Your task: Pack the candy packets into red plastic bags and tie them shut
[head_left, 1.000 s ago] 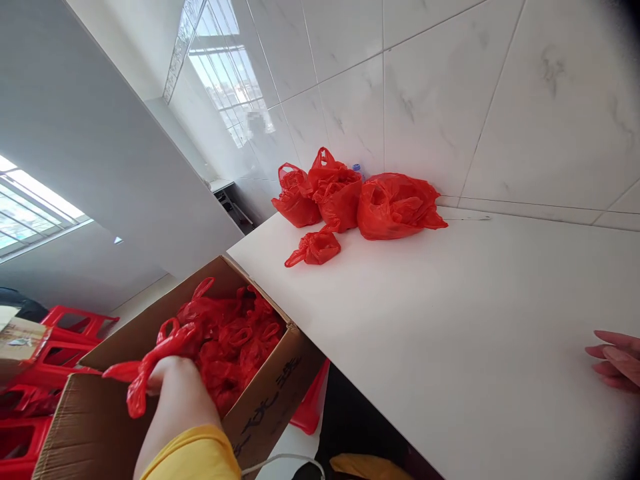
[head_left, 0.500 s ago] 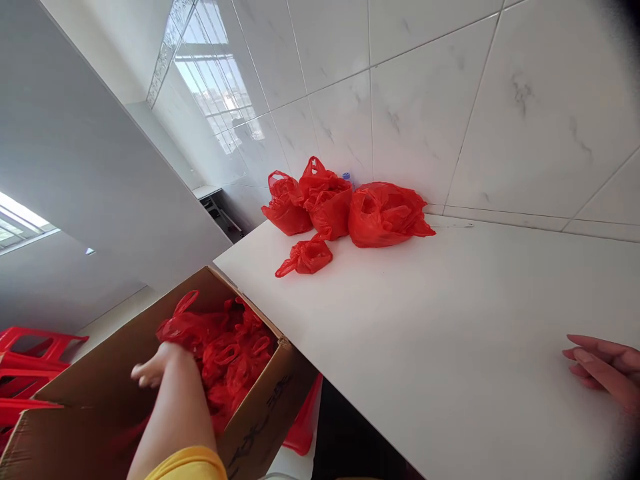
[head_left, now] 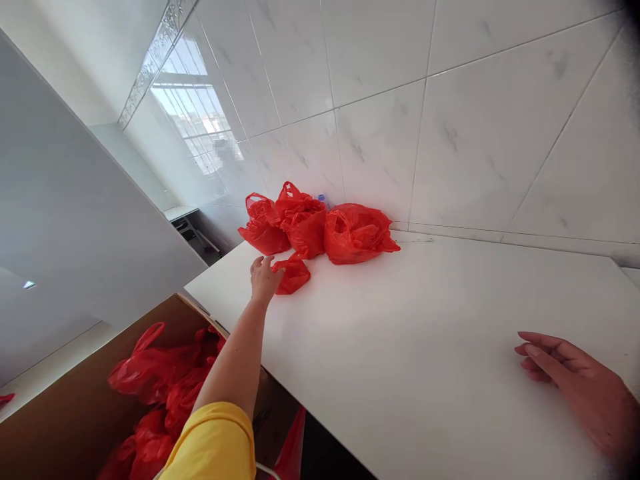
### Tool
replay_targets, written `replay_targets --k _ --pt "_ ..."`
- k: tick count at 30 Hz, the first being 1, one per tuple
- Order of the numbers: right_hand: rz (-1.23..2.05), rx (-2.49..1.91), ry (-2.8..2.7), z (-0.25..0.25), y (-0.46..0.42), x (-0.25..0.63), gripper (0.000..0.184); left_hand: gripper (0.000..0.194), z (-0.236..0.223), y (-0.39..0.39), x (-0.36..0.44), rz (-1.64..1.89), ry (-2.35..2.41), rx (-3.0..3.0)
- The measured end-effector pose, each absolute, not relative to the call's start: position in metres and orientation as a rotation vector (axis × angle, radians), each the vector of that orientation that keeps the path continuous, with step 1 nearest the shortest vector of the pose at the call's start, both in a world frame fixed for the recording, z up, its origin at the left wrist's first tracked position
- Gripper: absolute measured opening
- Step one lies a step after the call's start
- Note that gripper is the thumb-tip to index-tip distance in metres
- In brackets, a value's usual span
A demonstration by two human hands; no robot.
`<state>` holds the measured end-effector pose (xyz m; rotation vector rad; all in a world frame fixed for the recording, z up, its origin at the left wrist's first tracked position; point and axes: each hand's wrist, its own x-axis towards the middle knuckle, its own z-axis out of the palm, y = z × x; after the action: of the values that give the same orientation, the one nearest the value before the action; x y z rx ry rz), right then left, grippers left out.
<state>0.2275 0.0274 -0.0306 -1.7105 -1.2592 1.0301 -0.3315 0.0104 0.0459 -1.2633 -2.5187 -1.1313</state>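
My left hand (head_left: 264, 277) is stretched across the white table (head_left: 425, 347), fingers spread, touching the small tied red bag (head_left: 294, 273). Behind that bag, three bigger red plastic bags (head_left: 320, 227) lean against the tiled wall. My right hand (head_left: 575, 387) lies flat on the table at the right edge, fingers together and extended, holding nothing. Below the table's left edge an open cardboard box (head_left: 65, 413) holds several red bags (head_left: 160, 387).
A tiled wall (head_left: 450, 120) rises behind the table. A small bottle cap (head_left: 321, 197) shows behind the bags. Something red (head_left: 290, 453) sits under the table edge.
My left hand dropped a red bag into the box, left it, and reached up across the table to the small red bag. The view shifted right; my right hand came further into view.
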Motion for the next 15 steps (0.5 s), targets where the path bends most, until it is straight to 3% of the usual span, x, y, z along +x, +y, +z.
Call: replay_targets --k 3,8,10,15 --pt "1.097 -1.711 -1.261 -0.027 0.027 0.229 0.042 0.057 0.043 0.024 -0.32 -1.103 -2.613 -1.297" --pt "1.11 -1.715 -1.228 -0.022 0.026 0.23 0.043 0.014 0.042 0.014 -0.329 -1.16 -2.711 -1.231" --pt "1.125 -1.687 -1.226 -0.023 0.026 0.231 0.045 0.008 0.049 -0.001 -0.34 -1.245 -2.654 -1.075" --pt "1.151 -1.653 -1.217 -0.026 0.028 0.233 0.046 0.022 0.089 -0.063 -0.371 -1.49 -2.368 -0.637"
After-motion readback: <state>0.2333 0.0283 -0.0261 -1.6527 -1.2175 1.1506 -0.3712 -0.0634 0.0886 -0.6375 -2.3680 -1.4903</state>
